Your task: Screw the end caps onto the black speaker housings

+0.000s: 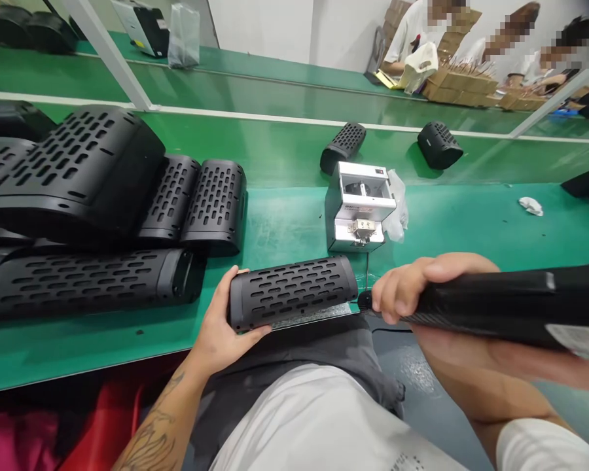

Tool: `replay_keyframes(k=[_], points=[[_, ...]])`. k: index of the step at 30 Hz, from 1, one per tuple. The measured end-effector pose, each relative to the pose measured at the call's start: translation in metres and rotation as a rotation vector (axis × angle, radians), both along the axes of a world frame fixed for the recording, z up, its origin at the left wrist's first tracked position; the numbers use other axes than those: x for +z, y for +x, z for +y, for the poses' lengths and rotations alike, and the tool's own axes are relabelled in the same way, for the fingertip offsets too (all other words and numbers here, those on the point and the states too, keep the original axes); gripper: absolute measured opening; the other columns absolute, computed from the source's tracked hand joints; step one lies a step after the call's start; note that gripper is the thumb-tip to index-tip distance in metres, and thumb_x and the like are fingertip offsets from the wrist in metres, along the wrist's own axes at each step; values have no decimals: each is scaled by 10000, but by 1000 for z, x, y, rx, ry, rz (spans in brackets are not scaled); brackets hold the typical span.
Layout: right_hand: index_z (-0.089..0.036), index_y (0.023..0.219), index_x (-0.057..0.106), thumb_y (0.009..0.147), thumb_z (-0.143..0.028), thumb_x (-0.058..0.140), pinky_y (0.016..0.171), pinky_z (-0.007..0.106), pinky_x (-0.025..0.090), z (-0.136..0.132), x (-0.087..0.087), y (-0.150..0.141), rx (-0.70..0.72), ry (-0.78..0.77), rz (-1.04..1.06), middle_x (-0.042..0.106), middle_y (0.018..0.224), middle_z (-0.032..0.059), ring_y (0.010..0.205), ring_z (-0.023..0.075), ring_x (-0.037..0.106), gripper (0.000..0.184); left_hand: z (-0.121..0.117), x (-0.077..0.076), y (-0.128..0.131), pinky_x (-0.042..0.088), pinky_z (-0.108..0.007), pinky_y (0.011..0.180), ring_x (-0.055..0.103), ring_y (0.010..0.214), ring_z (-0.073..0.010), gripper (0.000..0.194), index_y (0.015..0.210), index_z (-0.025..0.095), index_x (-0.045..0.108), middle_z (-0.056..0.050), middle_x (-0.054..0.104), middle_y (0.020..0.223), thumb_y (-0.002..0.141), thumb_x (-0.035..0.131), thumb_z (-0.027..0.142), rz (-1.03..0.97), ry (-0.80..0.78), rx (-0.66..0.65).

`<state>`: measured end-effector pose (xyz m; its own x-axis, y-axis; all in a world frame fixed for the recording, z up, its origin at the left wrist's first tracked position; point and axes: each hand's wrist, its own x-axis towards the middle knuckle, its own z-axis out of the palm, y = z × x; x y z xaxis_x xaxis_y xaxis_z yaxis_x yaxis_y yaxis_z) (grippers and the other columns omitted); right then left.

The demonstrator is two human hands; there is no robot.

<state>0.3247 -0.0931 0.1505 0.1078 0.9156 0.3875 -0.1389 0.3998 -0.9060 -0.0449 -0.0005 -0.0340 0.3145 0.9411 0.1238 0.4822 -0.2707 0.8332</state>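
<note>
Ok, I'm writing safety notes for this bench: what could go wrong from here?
The slotted housing in the left hand is at the edge of the bench, so it could drop if that grip loosens. The black tool in the right hand is close to the housing and might scratch it.

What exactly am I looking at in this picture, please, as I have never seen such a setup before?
There is no robot here: one person works with bare hands, and the single picture comes from a camera worn on the head, looking forward and down. The left hand grips one end of a black slotted housing at the front of a green workbench. The right hand holds a black electric screwdriver, its tip near the housing's other end. Beyond them stands a silver screw feeder, and more slotted housings are piled at the left. Other people sit or stand in the background.
</note>
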Motion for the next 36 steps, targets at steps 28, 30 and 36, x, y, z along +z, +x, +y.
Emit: replay_keyframes(k=[28,30,36], points=[[-302,1229,929,1027,-932,844,554,389,642,26,-44,-16,117,136,-9,799,772,14,522,212,701,667,-5,-14,-2,624,-650,1389,762,1612,-452,1318,1938,364,372,-187,665,1815,853,1104,526,-6,94,-25],[-301,1221,952,991,-903,908,564,397,664,27,-38,-16,91,119,6,818,763,21,529,227,730,646,-6,-18,-2,610,-663,1404,736,1643,-460,1307,1939,353,370,-197,653,1826,865,1097,517,-17,125,-29],[-280,1001,981,721,-956,1065,437,378,620,57,-8,-1,-85,17,165,796,605,-6,380,233,673,737,-11,-24,7,611,-732,1383,734,1630,-506,1310,1928,313,369,-232,686,1766,869,1098,559,19,214,-3]])
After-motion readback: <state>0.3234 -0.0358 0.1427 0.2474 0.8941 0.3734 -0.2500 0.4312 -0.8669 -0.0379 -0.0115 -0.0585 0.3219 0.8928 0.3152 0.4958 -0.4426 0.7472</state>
